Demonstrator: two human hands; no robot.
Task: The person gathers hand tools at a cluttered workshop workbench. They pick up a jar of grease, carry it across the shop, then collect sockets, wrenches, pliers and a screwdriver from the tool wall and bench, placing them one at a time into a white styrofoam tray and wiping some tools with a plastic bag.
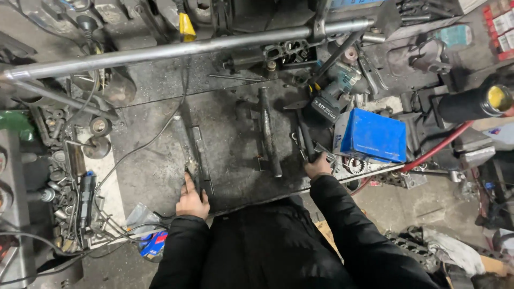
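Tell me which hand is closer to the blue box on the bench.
Right. The right hand sits just left of the blue box, holding a dark tool. The left hand rests far left on the bench.

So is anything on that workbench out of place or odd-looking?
Nothing looks broken or spilled, just crowded. A blue box sits tilted on loose parts, and a cordless drill lies on its side. The left hand rests on a flat metal bar; the right hand grips a dark tool handle.

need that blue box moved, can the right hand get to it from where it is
Probably yes: the right hand grips a dark tool handle just left of the blue box, nothing between them, though it must drop the tool first.
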